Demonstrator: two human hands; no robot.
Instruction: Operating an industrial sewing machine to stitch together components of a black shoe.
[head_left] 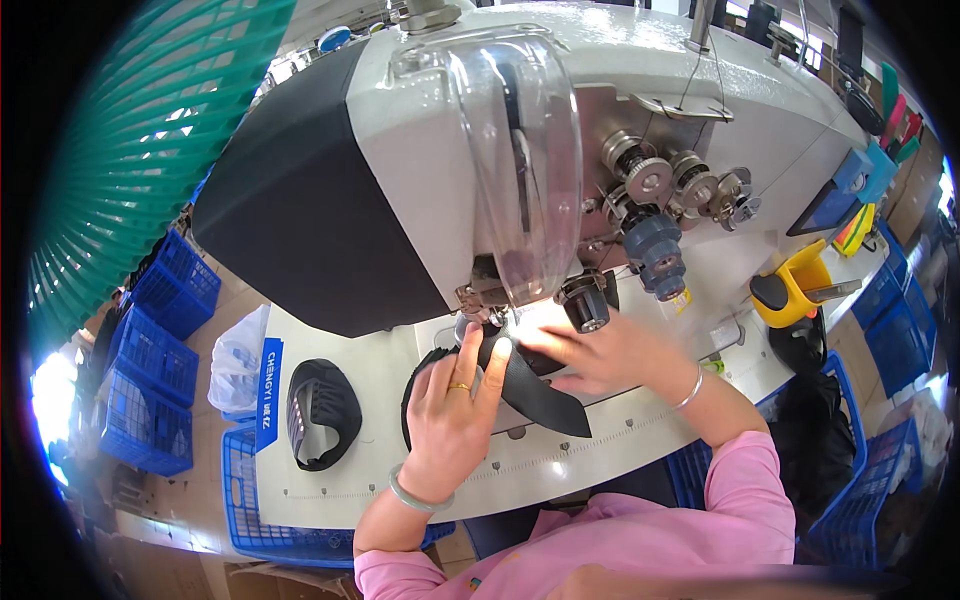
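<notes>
A black shoe upper [543, 398] lies under the needle area of a large white sewing machine [415, 130], and a dark flap of it reaches toward me. My left hand [452, 405], wearing a ring and a pale bangle, holds the upper from the left, its fingertips pressed down close to the presser foot [492, 312]. On the other side my right hand [610, 355], with a thin silver bracelet, touches the upper near the needle. Motion and bright lamp light smear its fingers, so its grip is unclear. A second black shoe upper [324, 414] rests on the table to the left.
Under the machine spreads a pale worktable [560, 462] with a ruler scale along its curved front edge. Blue crates [150, 420] stand at left, more at right. A green fan guard [150, 140] fills the upper left. A yellow holder [800, 285] stands at the right.
</notes>
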